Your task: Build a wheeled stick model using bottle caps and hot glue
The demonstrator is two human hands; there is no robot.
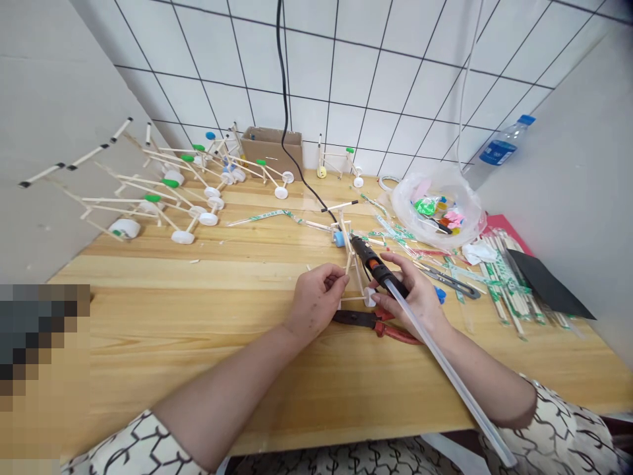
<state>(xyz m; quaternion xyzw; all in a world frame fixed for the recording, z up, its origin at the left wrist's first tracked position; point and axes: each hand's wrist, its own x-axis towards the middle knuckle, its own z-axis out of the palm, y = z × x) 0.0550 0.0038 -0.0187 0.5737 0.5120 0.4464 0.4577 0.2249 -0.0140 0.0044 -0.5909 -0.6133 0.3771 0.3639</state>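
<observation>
My left hand [319, 300] pinches a thin wooden stick of a small stick frame [347, 245] that stands at the middle of the table. The frame has a blue piece [339, 239], a white wheel [369, 297] and a black-tipped crossbar on top. In my right hand [418, 297] is a black glue gun [372, 259], its nozzle pointing up and left at the frame. A long translucent glue stick [450, 373] extends from the gun's rear toward the lower right. Red-handled pliers [363, 319] lie beneath my hands.
Several finished-looking stick vehicles [171, 183] stand at the back left, near a cardboard box [274, 145]. At the right are a plastic bag [430, 227], wrapped sticks [509, 277], a utility knife [452, 280], a black sheet [548, 284] and a bottle [502, 145]. A black cord hangs behind.
</observation>
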